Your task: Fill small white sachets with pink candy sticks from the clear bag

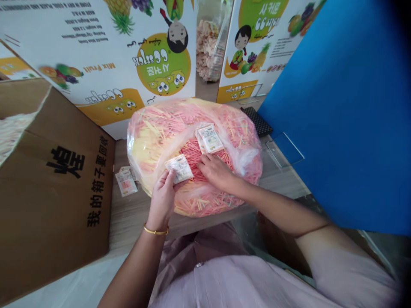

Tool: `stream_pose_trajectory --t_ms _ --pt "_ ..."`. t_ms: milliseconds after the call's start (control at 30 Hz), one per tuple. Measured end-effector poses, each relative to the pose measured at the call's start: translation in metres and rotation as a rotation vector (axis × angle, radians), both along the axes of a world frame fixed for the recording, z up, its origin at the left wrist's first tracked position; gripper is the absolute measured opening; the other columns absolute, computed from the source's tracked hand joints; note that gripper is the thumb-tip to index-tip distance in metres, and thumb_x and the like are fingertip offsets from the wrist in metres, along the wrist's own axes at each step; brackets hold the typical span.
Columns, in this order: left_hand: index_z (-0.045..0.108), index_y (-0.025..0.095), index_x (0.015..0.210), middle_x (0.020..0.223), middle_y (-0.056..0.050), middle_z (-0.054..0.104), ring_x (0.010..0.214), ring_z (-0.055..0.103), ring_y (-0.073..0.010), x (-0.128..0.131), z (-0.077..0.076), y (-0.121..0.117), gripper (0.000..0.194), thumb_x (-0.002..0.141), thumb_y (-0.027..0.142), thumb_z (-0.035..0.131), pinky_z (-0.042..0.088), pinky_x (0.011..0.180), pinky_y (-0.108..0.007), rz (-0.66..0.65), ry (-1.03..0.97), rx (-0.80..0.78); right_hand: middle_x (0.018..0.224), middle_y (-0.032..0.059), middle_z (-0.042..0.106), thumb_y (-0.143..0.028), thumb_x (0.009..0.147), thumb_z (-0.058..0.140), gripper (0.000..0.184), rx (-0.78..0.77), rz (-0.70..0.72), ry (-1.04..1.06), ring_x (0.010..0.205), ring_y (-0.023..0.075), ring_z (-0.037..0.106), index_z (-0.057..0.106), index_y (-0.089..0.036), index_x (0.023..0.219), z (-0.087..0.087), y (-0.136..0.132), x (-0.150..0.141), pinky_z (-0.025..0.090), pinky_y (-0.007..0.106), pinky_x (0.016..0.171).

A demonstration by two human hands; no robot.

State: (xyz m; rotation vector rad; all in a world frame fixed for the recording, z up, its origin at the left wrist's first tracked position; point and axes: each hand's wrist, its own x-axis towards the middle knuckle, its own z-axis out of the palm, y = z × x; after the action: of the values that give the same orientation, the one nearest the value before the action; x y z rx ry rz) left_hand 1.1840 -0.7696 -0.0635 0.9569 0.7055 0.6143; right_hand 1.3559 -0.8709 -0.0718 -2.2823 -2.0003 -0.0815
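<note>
While left fingers [167, 182] pinch sachet [179, 169], second sachet [209, 138] lies just beyond right fingers [208, 164].

A clear plastic bag [154, 132] packed with pink and yellow sticks [192, 156] lies flat. A white sachet [209, 138] rests on it at 12 o'clock from the right hand [215, 171], whose fingers lie spread on the plastic. The left hand [163, 201] pinches a matching sachet [179, 169], at 8 o'clock from the first.

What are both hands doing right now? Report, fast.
Left hand: closed, holding a small sachet between fingers and thumb.
Right hand: open, resting on a clear plastic bag of pink and yellow sticks, holding nothing.
</note>
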Motion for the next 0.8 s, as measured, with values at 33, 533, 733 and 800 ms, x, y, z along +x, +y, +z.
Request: stream_pose_trajectory --t_ms 33,533,733,800 --pt "0.074 0.022 0.113 0.126 -0.01 0.073 0.115 0.069 -0.0252 -0.001 -0.001 0.0 0.039 0.083 0.047 0.078 0.062 0.086 -0.032 -0.006 0.0 0.002 0.115 0.0179 0.065 -0.012 0.102 0.046 0.025 0.006 0.005 -0.042 0.117 0.0324 0.055 0.071 -0.014 0.105 -0.002 0.003 0.0 0.046 0.045 0.097" --pt "0.072 0.02 0.114 0.126 -0.01 0.073 0.117 0.069 -0.0269 -0.003 -0.006 0.005 0.039 0.085 0.045 0.076 0.064 0.086 -0.035 -0.042 0.03 -0.013 0.097 0.0107 0.069 -0.021 0.107 0.031 0.026 0.212 -0.114 0.308 0.095 0.0246 0.063 0.056 -0.017 0.116 -0.002 0.011 0.021 0.045 0.037 0.09" --pt "0.074 0.023 0.111 0.124 -0.009 0.074 0.112 0.07 -0.0249 -0.003 -0.004 0.005 0.034 0.085 0.045 0.075 0.063 0.084 -0.032 -0.023 0.023 0.02 0.102 0.013 0.071 -0.008 0.096 0.043 0.022 0.002 -0.009 0.177 0.096 0.0263 0.063 0.061 -0.017 0.105 -0.005 0.021 0.013 0.046 0.037 0.085" --pt "0.075 0.022 0.111 0.124 -0.009 0.074 0.114 0.069 -0.0251 -0.003 -0.004 0.004 0.035 0.086 0.047 0.074 0.062 0.086 -0.031 -0.049 0.025 0.043 0.097 0.0129 0.072 -0.005 0.096 0.041 0.026 -0.037 -0.023 0.182 0.091 0.0258 0.064 0.063 -0.016 0.103 -0.006 0.025 0.011 0.046 0.037 0.081"
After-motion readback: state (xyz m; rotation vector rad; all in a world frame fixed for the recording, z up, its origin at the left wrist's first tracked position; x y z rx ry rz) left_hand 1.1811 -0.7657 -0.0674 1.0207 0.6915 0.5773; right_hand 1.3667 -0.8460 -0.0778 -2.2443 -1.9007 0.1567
